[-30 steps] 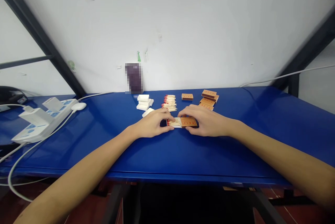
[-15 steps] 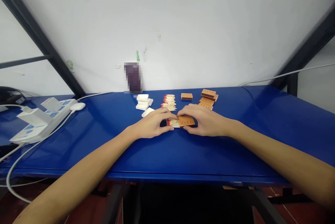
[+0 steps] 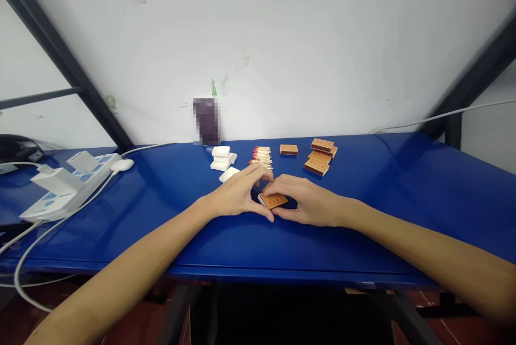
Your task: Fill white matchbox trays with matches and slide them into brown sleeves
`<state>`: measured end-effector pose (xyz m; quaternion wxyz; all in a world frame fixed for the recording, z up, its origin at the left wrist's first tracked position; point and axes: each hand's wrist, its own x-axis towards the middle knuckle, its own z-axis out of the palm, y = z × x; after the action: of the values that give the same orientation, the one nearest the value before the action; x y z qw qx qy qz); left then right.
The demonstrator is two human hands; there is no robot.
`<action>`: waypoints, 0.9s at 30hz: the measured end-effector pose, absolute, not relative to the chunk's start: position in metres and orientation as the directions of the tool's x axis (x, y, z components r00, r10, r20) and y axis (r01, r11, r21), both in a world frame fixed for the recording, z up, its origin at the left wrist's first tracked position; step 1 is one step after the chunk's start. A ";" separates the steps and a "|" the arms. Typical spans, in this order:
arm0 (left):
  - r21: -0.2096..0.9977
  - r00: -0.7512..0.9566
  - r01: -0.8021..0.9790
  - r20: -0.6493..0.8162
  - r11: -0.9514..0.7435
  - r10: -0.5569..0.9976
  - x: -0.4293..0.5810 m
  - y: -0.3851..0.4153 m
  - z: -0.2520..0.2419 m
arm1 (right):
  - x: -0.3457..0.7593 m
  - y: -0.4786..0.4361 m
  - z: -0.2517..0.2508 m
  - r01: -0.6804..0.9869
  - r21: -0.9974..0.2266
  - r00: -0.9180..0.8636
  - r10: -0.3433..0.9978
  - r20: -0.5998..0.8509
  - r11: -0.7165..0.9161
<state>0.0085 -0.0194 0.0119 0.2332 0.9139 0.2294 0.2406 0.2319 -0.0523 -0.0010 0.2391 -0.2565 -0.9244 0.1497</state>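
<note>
An orange matchbox (image 3: 274, 201), almost fully closed with a thin white strip at its left end, is in my right hand (image 3: 312, 201). The thumb and fingers of that hand grip its right part. Around the box's left end curves my left hand (image 3: 239, 190), its thumb and fingers apart. Whether the left thumb touches the box, I cannot tell. Beyond the hands lies a pile of red-tipped matches (image 3: 262, 156). White matchbox trays (image 3: 220, 158) are stacked to the left of it, and another white tray (image 3: 229, 174) is partly behind my left hand.
Several orange matchboxes (image 3: 319, 165) lie piled at the right, and a single matchbox (image 3: 288, 149) sits behind the matches. On the left is a white power strip (image 3: 68, 202) with chargers and cables. A pixelated dark object (image 3: 207, 122) leans against the wall (image 3: 306, 55).
The matchbox has gone from half open, with matches showing, to nearly closed. It has shifted left and turned slightly. My left hand has spread from its end.
</note>
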 end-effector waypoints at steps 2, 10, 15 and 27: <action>0.532 0.778 0.308 0.336 -0.789 0.531 0.008 -0.019 0.012 | 0.231 -0.054 -0.001 0.385 -0.433 -0.748 0.550 0.371 0.815; 0.394 0.813 0.359 0.314 -0.846 0.491 0.008 -0.019 0.012 | 0.231 -0.051 -0.001 0.354 -0.412 -0.749 0.518 0.412 0.840; 0.201 0.695 0.541 0.440 -0.817 0.569 0.004 -0.018 0.015 | 0.261 -0.018 0.016 0.606 -0.154 -0.638 0.593 0.492 0.780; 0.011 0.756 0.627 0.231 -0.779 0.612 0.005 -0.018 0.009 | 0.271 0.070 0.053 0.866 0.188 -0.498 0.836 0.229 0.464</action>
<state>0.0049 -0.0178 0.0092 -0.0335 0.9365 0.3308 0.1113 0.2705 0.0705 0.0528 0.0524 -0.4982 -0.8540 -0.1405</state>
